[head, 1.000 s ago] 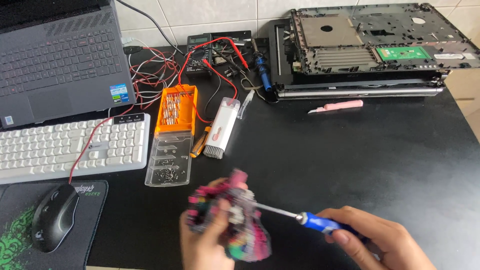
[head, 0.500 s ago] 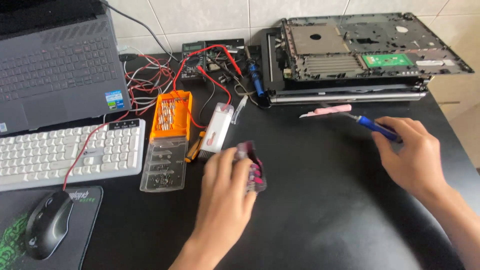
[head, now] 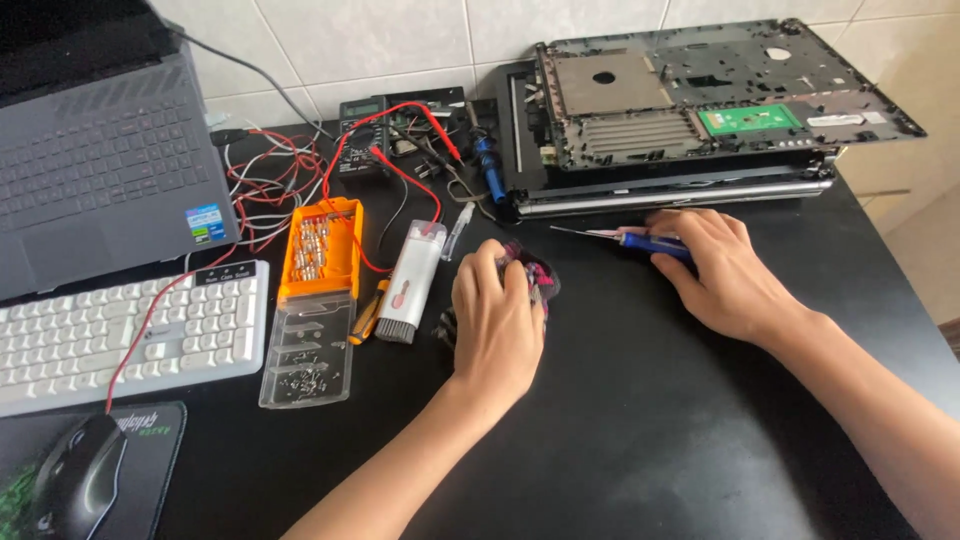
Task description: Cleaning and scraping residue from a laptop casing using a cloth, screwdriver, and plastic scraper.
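Laptop (head: 95, 170) upper left of frame, keyboard (head: 120, 335) below it, mouse (head: 80, 485) on pad (head: 160, 440) bottom left. Bit case (head: 315, 300) centre-left w/ brush tool (head: 410, 285) just right. Meter (head: 385, 130) top centre. Opened laptop chassis (head: 700, 105) upper right. Left hand (head: 497, 320) centre on small gadget (head: 535, 275); right hand (head: 725, 270) w/ screwdriver (head: 630, 240) in front of chassis.

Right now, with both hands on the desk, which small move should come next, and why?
Probably bring the right hand with the blue screwdriver back toward the pink and black part. The left hand presses that part flat on the black desk, while the screwdriver tip points left, apart from it, just in front of the opened laptop.
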